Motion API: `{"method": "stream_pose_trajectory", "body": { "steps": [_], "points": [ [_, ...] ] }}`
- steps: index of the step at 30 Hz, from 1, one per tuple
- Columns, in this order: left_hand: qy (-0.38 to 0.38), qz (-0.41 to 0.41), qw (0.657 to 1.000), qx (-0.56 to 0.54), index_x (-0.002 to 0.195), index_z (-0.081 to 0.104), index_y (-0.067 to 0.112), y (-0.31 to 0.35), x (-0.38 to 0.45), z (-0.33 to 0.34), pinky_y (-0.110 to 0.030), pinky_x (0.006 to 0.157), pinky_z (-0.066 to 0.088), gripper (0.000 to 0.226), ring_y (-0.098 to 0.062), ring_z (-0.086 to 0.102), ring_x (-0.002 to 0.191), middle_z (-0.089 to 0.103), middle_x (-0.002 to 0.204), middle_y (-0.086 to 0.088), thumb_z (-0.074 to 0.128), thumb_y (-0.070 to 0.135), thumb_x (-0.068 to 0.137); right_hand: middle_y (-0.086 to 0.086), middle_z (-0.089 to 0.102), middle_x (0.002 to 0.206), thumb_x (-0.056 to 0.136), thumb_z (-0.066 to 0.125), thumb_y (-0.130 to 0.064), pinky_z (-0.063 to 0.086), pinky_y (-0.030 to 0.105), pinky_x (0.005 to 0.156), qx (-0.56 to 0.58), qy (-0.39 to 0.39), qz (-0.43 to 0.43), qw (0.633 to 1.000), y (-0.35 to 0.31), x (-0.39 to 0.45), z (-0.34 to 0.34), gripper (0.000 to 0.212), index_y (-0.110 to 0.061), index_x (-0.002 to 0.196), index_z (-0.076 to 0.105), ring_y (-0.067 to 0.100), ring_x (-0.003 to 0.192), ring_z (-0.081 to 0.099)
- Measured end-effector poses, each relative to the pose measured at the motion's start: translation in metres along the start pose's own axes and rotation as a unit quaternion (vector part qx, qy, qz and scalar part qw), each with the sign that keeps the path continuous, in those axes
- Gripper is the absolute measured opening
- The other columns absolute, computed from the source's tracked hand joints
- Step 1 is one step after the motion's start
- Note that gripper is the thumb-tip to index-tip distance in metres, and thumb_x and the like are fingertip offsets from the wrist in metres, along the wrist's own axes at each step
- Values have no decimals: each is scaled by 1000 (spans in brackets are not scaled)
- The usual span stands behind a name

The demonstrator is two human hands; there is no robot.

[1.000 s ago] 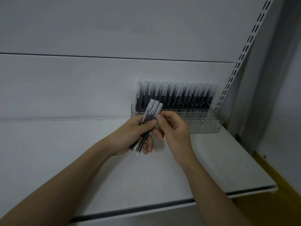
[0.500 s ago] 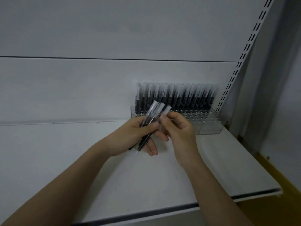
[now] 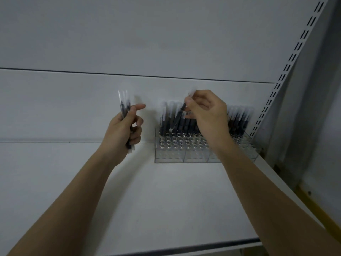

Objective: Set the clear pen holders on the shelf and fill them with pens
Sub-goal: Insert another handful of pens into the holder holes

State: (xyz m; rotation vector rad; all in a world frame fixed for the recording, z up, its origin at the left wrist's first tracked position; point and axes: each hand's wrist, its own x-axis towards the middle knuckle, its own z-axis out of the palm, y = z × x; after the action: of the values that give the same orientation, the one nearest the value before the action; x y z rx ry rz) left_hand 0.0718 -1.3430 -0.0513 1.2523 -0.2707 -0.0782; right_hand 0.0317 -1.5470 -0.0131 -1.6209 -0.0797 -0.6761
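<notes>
Pens (image 3: 238,117), dark-barrelled with frosted caps, are standing upright along the back row of the clear holder (image 3: 195,156) at the shelf's (image 3: 147,200) back right corner. My right hand (image 3: 206,111) is pinching one tilted pen (image 3: 177,119) over its round sockets; my left hand (image 3: 122,130) is gripping a bundle of pens (image 3: 124,104).

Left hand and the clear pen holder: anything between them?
Head view: nothing. Only bare white shelf and back panel separate the left hand, gripping spare pens, from the pen holder.
</notes>
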Motion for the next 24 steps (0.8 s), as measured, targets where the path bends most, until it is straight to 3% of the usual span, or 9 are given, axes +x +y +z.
{"method": "stream_pose_trajectory", "body": {
  "steps": [4, 13, 24],
  "points": [
    [-6, -10, 1000, -4, 127, 60, 16, 0, 0, 2, -23, 44, 15, 31, -11, 19, 50, 42, 64, 5, 42, 31, 106, 0, 69, 83, 92, 69, -12, 59, 26, 66, -28, -30, -4, 999, 5, 4, 7, 7, -14, 99, 66, 10, 75, 67],
    [-23, -5, 999, -21, 129, 60, 24, 0, -1, 2, -21, 42, 19, 29, -12, 20, 53, 43, 66, 5, 45, 30, 105, -3, 70, 86, 91, 70, -20, 60, 44, 77, -90, -37, -25, 995, 11, 10, 19, 5, -20, 95, 67, 16, 83, 69],
    [-34, 0, 999, -18, 128, 61, 24, 0, -2, 6, -23, 44, 18, 28, -11, 22, 50, 45, 65, 5, 45, 30, 105, -5, 70, 84, 92, 70, -23, 60, 43, 78, -109, -47, -32, 992, 9, 8, 19, 5, -23, 94, 65, 16, 82, 69]
  ]
}}
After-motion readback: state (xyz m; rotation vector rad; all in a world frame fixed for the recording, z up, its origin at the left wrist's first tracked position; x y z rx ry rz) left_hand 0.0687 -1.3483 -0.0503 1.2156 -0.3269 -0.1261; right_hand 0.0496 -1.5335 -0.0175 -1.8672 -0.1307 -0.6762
